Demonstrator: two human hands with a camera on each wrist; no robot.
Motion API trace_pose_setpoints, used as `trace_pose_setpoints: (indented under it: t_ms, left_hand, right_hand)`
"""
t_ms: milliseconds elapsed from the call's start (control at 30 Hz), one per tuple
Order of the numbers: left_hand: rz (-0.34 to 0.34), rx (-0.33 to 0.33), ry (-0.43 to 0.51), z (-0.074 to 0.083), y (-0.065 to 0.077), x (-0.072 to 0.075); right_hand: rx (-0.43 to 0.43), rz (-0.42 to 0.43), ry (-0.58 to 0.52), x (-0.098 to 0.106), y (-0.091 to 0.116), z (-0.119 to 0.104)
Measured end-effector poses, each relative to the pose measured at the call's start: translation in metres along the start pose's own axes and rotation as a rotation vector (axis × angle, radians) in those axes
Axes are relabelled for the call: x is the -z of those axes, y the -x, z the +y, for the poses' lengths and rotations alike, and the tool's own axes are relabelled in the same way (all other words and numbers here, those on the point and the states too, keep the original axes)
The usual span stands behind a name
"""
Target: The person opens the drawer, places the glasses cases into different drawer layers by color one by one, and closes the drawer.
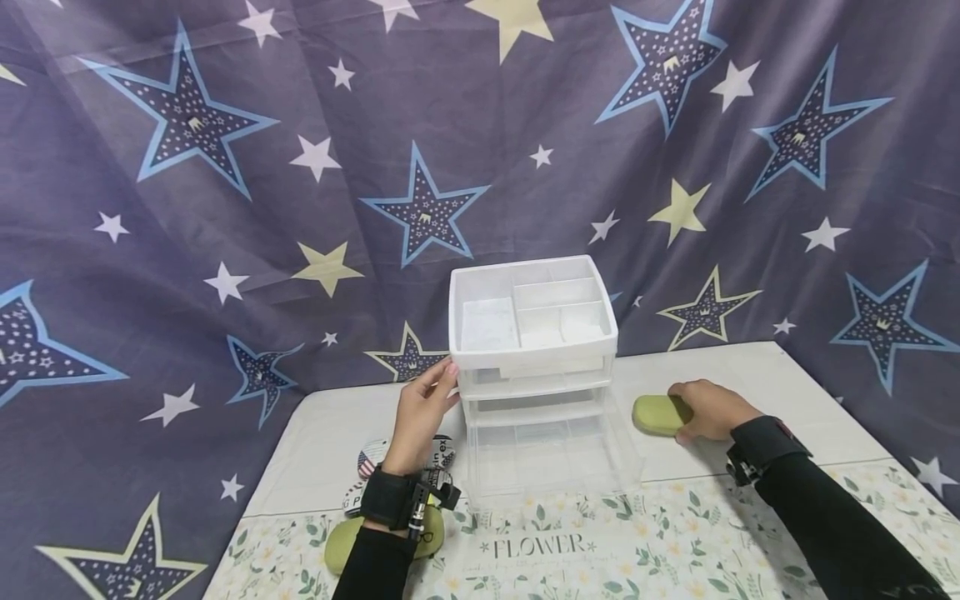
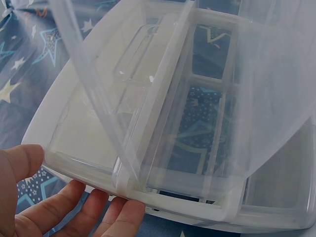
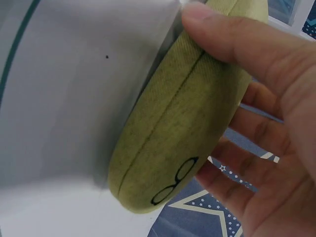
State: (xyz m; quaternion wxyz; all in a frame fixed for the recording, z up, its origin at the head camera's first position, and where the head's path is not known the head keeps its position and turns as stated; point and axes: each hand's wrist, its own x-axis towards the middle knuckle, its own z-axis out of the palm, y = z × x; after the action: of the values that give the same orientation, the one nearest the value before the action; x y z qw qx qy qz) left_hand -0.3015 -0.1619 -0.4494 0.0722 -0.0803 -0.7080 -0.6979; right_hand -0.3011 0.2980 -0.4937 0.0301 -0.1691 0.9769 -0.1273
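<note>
A white drawer organizer (image 1: 534,358) with clear drawers stands in the middle of the table. Its bottom drawer (image 1: 551,462) is pulled out toward me, and the divided top tray faces up. The fingers of my left hand (image 1: 420,412) rest against the organizer's left side, just under the top tray. In the left wrist view, the thumb and fingertips lie along that edge, holding no loose object. To the right of the organizer, my right hand (image 1: 712,410) grips an olive-green glasses case (image 3: 168,123), thumb on one side and fingers on the other. Black glasses are printed on it.
A second green glasses case (image 1: 342,546) lies at the front left, partly hidden by my left forearm. Behind it are several printed items (image 1: 371,457), mostly covered by the wrist. A flowered cloth (image 1: 540,575) covers the table's front, and a starry curtain (image 1: 480,108) hangs behind.
</note>
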Motion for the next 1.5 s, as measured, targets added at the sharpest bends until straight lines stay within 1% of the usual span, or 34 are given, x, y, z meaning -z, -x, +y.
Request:
trace_pose_setpoints:
  t_ms: [100,200,433,667,767,900,1033,1167,1267,1500]
  left_hand:
    - [-0.001,0.000,0.006,-0.001,0.000,0.000]
    - [-0.004,0.002,0.017,-0.001,-0.001,0.000]
    - [-0.003,-0.003,0.012,-0.001,-0.001,0.000]
    - [-0.002,-0.009,0.004,-0.001,-0.001,0.001]
    - [-0.004,-0.009,0.005,-0.001,0.000,0.000]
    - [-0.005,-0.005,0.005,-0.001,0.000,0.000]
    - [-0.004,-0.008,-0.001,-0.001,0.000,0.001]
    - [0.001,-0.009,-0.002,-0.001,0.000,0.001]
    - [0.004,-0.009,0.001,-0.001,0.000,0.001]
    - [-0.001,-0.014,-0.003,-0.002,0.000,0.001]
  right_hand:
    - [-0.015,0.011,0.011,0.002,0.002,0.000]
    - [-0.010,0.026,0.023,0.006,0.004,-0.001]
    - [0.042,0.083,0.041,0.020,0.007,-0.011]
    - [0.106,0.101,0.047,0.039,0.011,-0.027]
    - [0.118,0.107,0.050,0.046,0.013,-0.032]
    - [0.137,0.127,0.070,0.054,0.016,-0.038]
    - [0.183,0.158,0.106,0.061,0.019,-0.046]
    - [0.196,0.157,0.127,0.072,0.023,-0.058]
    - [0.188,0.144,0.129,0.079,0.025,-0.066]
    - [0.207,0.132,0.140,0.091,0.032,-0.077]
